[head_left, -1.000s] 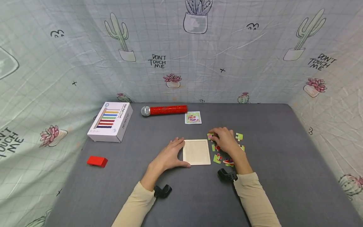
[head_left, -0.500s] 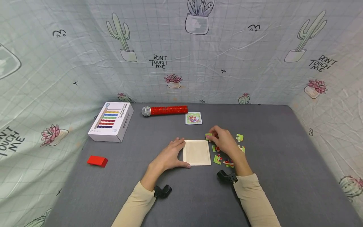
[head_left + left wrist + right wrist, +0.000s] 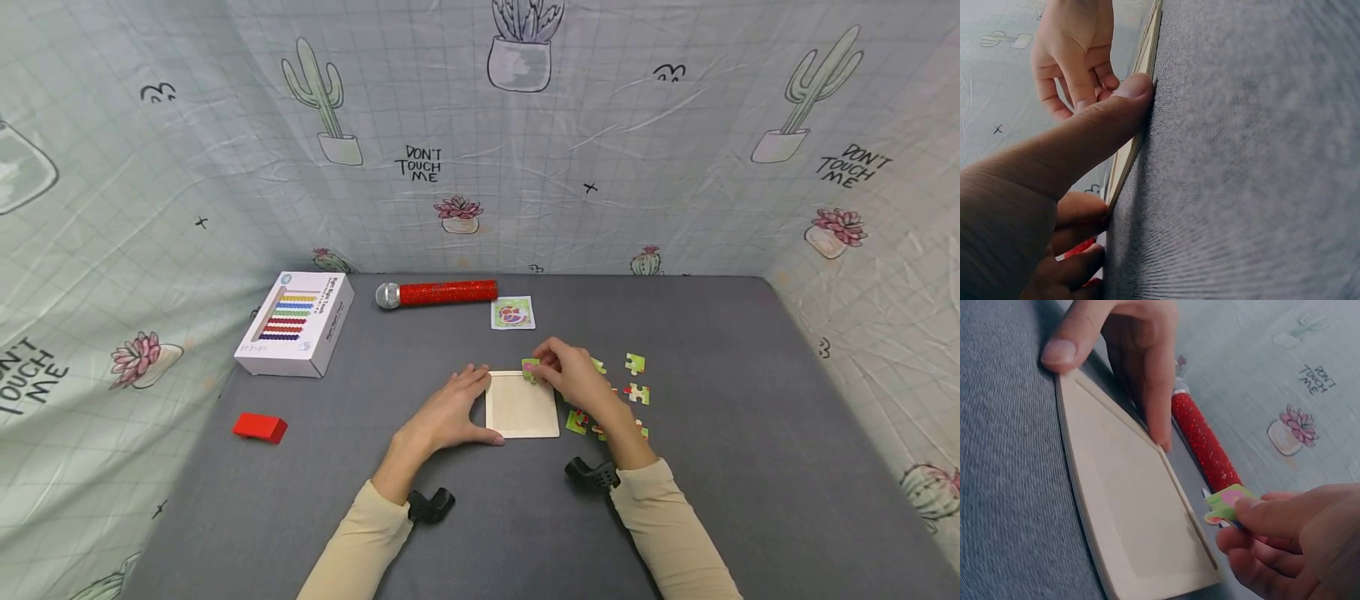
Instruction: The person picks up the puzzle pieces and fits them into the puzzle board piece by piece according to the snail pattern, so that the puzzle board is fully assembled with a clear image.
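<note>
A shallow square wooden puzzle tray point(image 3: 522, 410) lies bare in the middle of the table. My left hand point(image 3: 444, 412) holds its left side, thumb at the near corner and fingertips at the far one. Thumb and fingers of my right hand point(image 3: 579, 379) pinch a green jigsaw piece point(image 3: 1225, 499) with a pink patch, over the tray's far rim in the head view. Several loose jigsaw pieces point(image 3: 577, 422) in green with red parts lie right of the tray, some partly hidden under the right hand and wrist.
Behind the tray lie a red glittery microphone point(image 3: 448, 292) and a small picture card point(image 3: 513, 313). A white box point(image 3: 294, 323) showing coloured bead rows stands at the back left, with a red block point(image 3: 259, 427) nearer. A patterned cloth point(image 3: 540, 167) hangs behind the table.
My right hand has picked up the green jigsaw piece and carried it left from the loose pieces to the tray's far rim. The left hand stays on the tray.
</note>
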`<move>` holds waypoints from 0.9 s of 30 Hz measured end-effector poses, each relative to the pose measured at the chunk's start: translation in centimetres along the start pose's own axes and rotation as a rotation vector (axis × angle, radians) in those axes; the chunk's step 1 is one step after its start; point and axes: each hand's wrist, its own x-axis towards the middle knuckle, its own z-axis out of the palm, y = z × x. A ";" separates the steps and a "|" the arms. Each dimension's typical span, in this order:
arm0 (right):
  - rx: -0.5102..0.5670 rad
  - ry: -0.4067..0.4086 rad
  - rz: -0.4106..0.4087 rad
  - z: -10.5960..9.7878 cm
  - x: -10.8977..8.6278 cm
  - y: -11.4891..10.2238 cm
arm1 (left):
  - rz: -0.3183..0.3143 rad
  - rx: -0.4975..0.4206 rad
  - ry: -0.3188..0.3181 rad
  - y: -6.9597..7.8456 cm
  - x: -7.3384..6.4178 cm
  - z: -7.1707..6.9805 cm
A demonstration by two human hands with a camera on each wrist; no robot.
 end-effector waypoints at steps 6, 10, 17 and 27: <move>0.014 -0.030 -0.010 0.5 0.0 -0.6 | -0.001 -0.010 -0.010 -0.1 0.0 0.0; 0.035 -0.052 -0.008 1.0 0.1 -1.0 | -0.007 -0.018 -0.017 -0.1 0.0 0.0; 0.054 -0.076 -0.030 1.9 0.0 -1.2 | -0.013 -0.023 -0.017 -0.1 -0.1 0.0; -0.031 -0.015 -0.059 3.5 0.1 -1.6 | -0.013 -0.017 -0.018 -0.1 -0.1 0.1</move>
